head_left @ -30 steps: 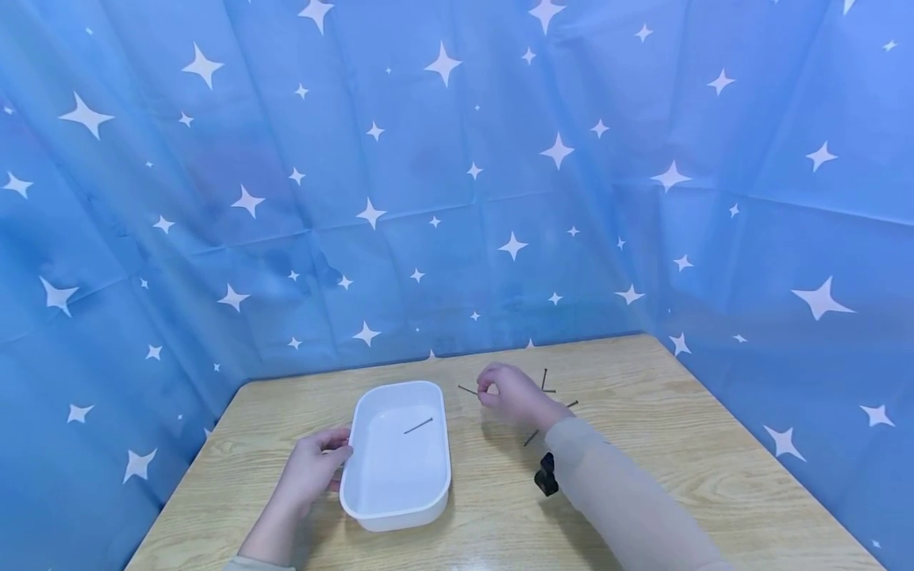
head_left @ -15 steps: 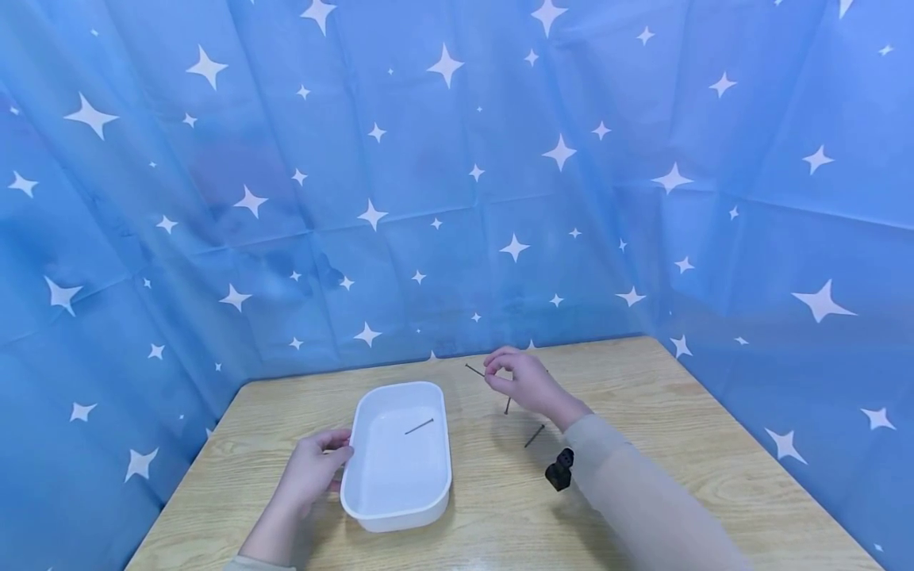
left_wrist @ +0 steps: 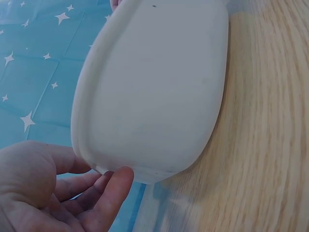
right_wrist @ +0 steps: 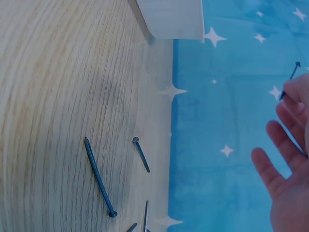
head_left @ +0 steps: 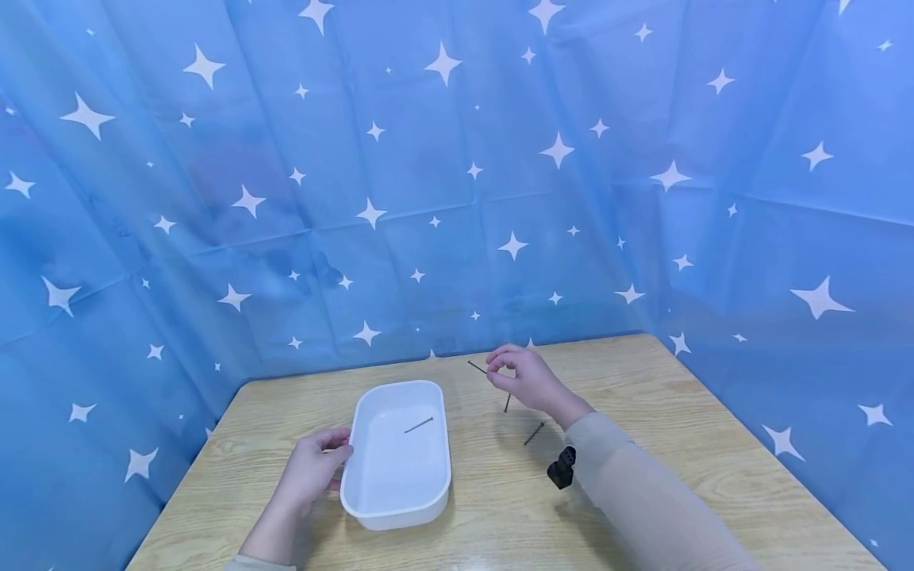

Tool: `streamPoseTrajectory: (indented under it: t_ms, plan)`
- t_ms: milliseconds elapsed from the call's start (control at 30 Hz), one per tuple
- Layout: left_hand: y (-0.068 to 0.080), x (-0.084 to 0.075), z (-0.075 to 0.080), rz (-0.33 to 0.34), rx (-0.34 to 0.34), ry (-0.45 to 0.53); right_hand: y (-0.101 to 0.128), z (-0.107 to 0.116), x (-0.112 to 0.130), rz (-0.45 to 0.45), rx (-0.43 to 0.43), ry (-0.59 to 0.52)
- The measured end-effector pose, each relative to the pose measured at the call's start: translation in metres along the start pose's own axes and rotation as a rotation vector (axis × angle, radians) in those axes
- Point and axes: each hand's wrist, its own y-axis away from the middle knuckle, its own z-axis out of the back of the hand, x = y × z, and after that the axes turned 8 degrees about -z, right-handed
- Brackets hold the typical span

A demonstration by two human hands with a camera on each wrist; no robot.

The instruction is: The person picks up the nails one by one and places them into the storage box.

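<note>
Thumb and fingertips of my right hand (head_left: 530,382) pinch a nail (head_left: 476,366) above the far part of the table, its head end pointing left. In the right wrist view that nail (right_wrist: 295,72) sticks out past the fingertips, while the other fingers are loosely spread. My left hand (head_left: 307,468) holds the left side of a white plastic container (head_left: 396,519), thumb at the rim. A single nail (head_left: 419,425) lies inside the container. Loose on the wood are another nail (right_wrist: 100,179) and a shorter-looking nail (right_wrist: 141,154), with more nails partly cut off at the lower edge.
A light wooden table (head_left: 485,507) carries everything. Behind it hangs a blue curtain (head_left: 457,198) with white stars, close along the table's back edge. A small black device (head_left: 562,468) sits at my right wrist.
My right hand has risen and moved slightly right and away with the pinched nail. Nails once beside its wrist are now differently covered. The left hand and container stay put.
</note>
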Motion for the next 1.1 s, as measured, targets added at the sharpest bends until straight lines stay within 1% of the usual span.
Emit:
streamPoseTrajectory:
  t_ms: [267, 467, 867, 1100]
  plan:
    - [-0.001, 0.000, 0.000, 0.003, 0.004, 0.005, 0.000, -0.001, 0.004, 0.012, -0.004, 0.003]
    - [-0.001, 0.001, -0.001, -0.003, -0.001, -0.013, -0.002, -0.004, 0.009, -0.002, 0.006, 0.000]
    - [-0.001, 0.002, -0.001, -0.002, -0.006, -0.001, -0.010, -0.022, 0.016, -0.003, 0.029, -0.019]
    - [-0.001, 0.001, 0.000, -0.004, -0.008, -0.003, -0.012, -0.035, 0.023, 0.017, 0.047, -0.020]
